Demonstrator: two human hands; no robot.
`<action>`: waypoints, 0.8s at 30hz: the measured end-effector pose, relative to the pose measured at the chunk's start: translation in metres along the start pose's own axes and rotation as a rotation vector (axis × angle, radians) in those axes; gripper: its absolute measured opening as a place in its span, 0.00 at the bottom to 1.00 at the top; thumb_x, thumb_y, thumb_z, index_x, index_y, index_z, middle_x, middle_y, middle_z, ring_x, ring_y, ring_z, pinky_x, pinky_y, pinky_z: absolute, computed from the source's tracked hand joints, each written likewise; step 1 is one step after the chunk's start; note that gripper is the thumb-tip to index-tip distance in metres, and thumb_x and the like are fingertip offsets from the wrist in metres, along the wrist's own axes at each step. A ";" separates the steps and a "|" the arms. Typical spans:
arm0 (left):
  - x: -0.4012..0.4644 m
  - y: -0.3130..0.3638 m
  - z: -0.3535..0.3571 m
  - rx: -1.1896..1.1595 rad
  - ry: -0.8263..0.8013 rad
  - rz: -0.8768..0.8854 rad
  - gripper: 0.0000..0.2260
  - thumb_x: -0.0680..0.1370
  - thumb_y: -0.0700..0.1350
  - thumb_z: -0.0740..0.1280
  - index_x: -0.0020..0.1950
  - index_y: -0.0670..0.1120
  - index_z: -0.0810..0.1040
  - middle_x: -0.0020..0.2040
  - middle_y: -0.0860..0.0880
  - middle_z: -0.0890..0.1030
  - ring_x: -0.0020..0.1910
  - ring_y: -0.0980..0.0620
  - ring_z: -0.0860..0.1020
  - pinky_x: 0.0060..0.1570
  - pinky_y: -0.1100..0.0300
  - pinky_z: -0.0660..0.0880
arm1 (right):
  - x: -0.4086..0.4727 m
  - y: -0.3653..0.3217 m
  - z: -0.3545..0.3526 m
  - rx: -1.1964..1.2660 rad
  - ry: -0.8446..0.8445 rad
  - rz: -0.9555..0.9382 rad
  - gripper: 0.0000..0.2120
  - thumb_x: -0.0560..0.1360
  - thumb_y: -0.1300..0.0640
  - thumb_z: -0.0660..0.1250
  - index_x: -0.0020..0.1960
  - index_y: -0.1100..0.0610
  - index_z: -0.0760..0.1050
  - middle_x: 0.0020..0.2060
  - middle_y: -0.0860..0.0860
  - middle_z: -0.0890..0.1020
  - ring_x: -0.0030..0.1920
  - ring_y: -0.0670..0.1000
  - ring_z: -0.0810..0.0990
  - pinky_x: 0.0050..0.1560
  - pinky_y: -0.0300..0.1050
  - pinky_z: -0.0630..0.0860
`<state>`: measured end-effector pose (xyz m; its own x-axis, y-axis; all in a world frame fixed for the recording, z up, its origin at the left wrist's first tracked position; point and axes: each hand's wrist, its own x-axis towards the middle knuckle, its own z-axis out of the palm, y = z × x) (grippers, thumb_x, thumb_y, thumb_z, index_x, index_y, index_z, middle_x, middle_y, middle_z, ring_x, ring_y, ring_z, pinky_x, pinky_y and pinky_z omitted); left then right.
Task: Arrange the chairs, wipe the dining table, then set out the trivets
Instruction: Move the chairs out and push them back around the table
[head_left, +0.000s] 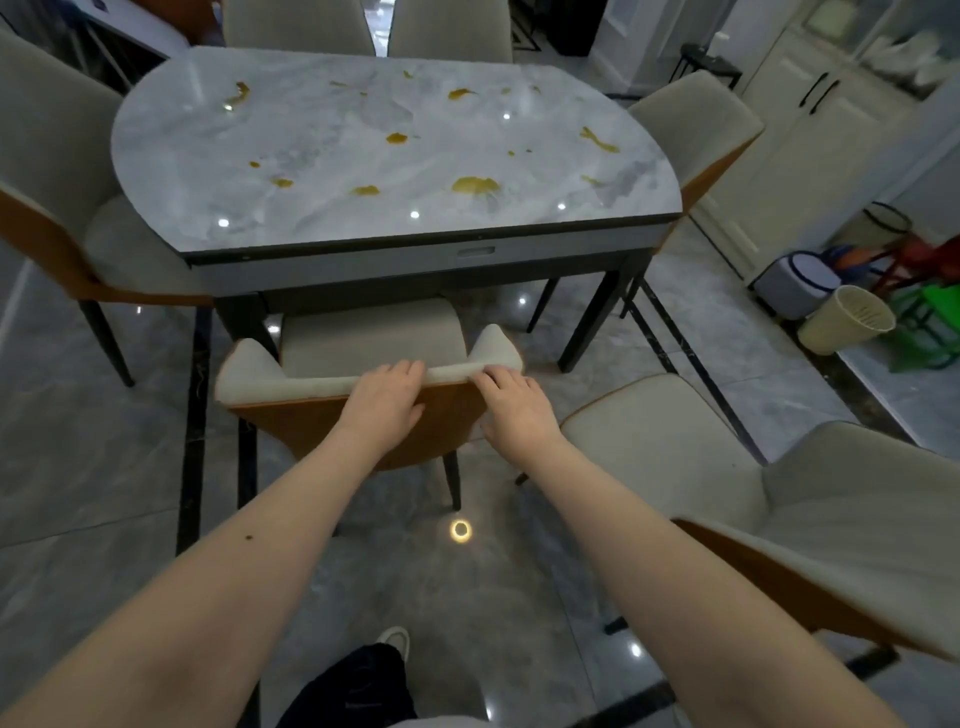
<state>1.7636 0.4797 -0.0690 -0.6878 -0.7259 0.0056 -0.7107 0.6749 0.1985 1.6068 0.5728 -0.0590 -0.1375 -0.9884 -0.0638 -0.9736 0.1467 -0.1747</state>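
A marble-topped dining table with rounded ends stands ahead, its surface marked with several yellow-brown smears. A beige chair with an orange-brown back sits at the near side, its seat partly under the table. My left hand and my right hand both grip the top edge of its backrest, side by side. Another beige chair stands pulled away at the lower right, turned off from the table. No trivets or cloth are visible.
More beige chairs surround the table: one at the left, one at the right end, two at the far side. A cream bin, a grey stool and cabinets line the right wall.
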 end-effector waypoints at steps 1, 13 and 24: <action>0.000 0.011 -0.001 -0.023 0.020 0.014 0.20 0.77 0.48 0.66 0.67 0.47 0.68 0.62 0.48 0.75 0.59 0.50 0.75 0.59 0.56 0.73 | -0.009 0.007 -0.003 0.000 -0.008 0.019 0.27 0.75 0.58 0.66 0.72 0.53 0.64 0.71 0.52 0.67 0.72 0.52 0.64 0.72 0.49 0.59; -0.030 0.319 0.044 -0.204 -0.056 0.377 0.21 0.79 0.47 0.62 0.72 0.48 0.64 0.68 0.48 0.72 0.65 0.48 0.71 0.61 0.55 0.68 | -0.265 0.194 -0.048 -0.090 0.027 0.417 0.26 0.76 0.58 0.64 0.73 0.54 0.63 0.73 0.54 0.63 0.71 0.54 0.63 0.69 0.47 0.60; -0.055 0.517 0.080 -0.363 -0.180 0.621 0.20 0.78 0.48 0.64 0.69 0.47 0.68 0.63 0.47 0.75 0.60 0.47 0.75 0.58 0.56 0.71 | -0.431 0.305 -0.071 -0.092 0.144 0.701 0.24 0.76 0.57 0.66 0.71 0.54 0.66 0.69 0.52 0.68 0.68 0.53 0.68 0.68 0.48 0.64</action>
<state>1.4223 0.8790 -0.0449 -0.9830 -0.1708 0.0677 -0.1109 0.8454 0.5225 1.3566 1.0410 -0.0146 -0.7522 -0.6589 0.0004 -0.6579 0.7510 -0.0563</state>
